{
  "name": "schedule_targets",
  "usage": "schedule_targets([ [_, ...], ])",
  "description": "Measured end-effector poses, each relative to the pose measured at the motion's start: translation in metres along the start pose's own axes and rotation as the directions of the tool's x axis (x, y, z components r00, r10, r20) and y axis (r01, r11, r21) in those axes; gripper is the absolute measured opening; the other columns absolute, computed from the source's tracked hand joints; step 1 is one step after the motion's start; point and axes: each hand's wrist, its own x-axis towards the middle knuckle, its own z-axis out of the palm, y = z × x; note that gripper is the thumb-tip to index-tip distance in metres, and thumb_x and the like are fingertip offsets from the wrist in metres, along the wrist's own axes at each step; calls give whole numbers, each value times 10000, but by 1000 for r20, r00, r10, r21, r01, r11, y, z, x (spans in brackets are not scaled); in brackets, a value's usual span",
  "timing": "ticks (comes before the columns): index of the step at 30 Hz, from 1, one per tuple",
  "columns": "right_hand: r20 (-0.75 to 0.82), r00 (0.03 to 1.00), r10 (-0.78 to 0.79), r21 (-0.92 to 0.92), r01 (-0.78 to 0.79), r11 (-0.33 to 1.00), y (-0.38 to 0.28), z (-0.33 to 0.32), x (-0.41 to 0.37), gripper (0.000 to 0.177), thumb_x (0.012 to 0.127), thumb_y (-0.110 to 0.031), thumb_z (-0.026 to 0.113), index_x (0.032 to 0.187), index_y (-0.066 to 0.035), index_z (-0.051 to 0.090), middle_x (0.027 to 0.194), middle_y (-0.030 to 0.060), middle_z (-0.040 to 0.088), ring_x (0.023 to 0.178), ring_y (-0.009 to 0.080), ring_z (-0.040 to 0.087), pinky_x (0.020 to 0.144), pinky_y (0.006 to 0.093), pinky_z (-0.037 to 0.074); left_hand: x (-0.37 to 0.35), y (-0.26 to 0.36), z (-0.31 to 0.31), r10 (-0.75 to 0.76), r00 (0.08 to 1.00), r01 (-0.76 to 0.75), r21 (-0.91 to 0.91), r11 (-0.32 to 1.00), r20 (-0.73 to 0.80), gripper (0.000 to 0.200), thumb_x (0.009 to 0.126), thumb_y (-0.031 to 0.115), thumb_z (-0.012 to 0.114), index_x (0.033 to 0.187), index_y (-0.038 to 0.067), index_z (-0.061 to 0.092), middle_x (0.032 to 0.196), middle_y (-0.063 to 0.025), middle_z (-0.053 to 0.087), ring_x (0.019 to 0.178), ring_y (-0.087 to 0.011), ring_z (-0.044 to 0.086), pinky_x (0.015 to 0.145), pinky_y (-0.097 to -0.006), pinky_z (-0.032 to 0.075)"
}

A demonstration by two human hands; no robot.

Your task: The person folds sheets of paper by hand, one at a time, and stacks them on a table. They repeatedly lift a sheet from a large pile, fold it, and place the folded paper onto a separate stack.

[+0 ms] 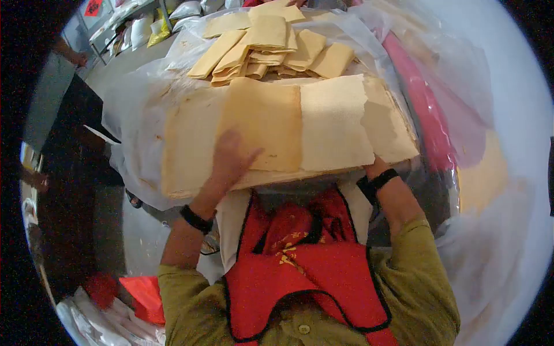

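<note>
A wide stack of thin, pale-yellow sheets (193, 124) with rough edges lies in front of me. On top, a sheet (334, 124) is folded, with a darker, yellower panel on its left part. My left hand (232, 153) rests on that darker panel, fingers stretched out and thumb apart, slightly blurred. My right hand (376, 166) is at the near right corner of the folded sheet. Its fingertips are hidden beneath the corner, which appears to be in its grip. A shadow falls on the stack to the right of this edge.
Behind the stack is a pile of folded yellow sheets (268, 34). Clear plastic film (138, 109) hangs around the table. A pink plastic-wrapped roll (424, 104) runs along the right. Filled bags (141, 30) stand on the left at the back. Another person's hand (76, 56) shows far left.
</note>
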Motion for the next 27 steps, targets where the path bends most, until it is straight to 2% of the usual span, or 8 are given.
schedule_targets([
  [9,-166,893,-418,-530,277,802,-91,63,37,527,768,-132,490,1261,-23,339,1301,221,323,1180,378,332,933,510,281,13,119,-42,-160,974,221,-792,569,157,678,634,335,719,1157,-5,452,1092,-199,502,1037,-351,471,895,-389,379],
  [11,-98,840,-534,-693,327,642,-97,79,37,465,769,-161,472,1209,-21,415,1259,214,377,1132,376,378,869,491,340,-15,81,11,87,995,-97,-270,958,-48,617,658,282,700,1146,-10,461,1058,-177,522,1009,-323,496,861,-370,401],
  [13,46,908,-417,-693,330,641,-82,98,40,478,795,-248,456,1212,-19,409,1286,190,358,1166,364,351,915,529,278,-13,74,6,-44,998,35,-208,977,-42,568,676,244,684,1135,-14,471,1023,-162,539,972,-298,519,830,-355,418],
  [16,139,960,-244,-670,272,691,-77,113,37,524,815,-359,438,1230,-42,400,1300,169,352,1202,346,310,955,532,224,-4,68,-15,-553,792,570,-637,519,259,522,694,226,669,1119,-16,486,976,-149,558,909,-274,545,791,-352,432],
  [18,174,970,-170,-638,242,731,-82,111,32,558,822,-429,418,1239,-57,399,1309,155,346,1223,331,284,971,537,192,-8,40,-15,-627,724,621,-668,410,288,507,700,237,667,1107,-13,497,954,-141,569,872,-274,555,772,-362,436],
  [20,192,970,-148,-618,237,750,-88,107,30,593,812,-473,427,1245,-69,397,1315,153,339,1238,315,263,979,535,178,-2,22,-28,-477,872,452,-192,871,-114,517,707,263,665,1108,-16,493,928,-140,580,829,-295,557,755,-372,440],
  [23,208,972,-108,-591,213,778,-96,101,27,627,801,-502,441,1257,-75,383,1332,150,314,1254,302,239,989,535,163,19,-8,-35,-285,937,314,131,940,-204,563,698,298,671,1127,-16,486,950,-155,586,881,-294,558,770,-365,440],
  [27,211,973,-93,-581,202,789,-86,105,30,663,794,-515,449,1280,-76,351,1355,149,276,1272,297,202,1000,537,149,43,-45,-29,-583,798,589,6,808,154,585,658,338,690,1086,-24,526,842,-163,619,824,-288,595,726,-359,464],
])
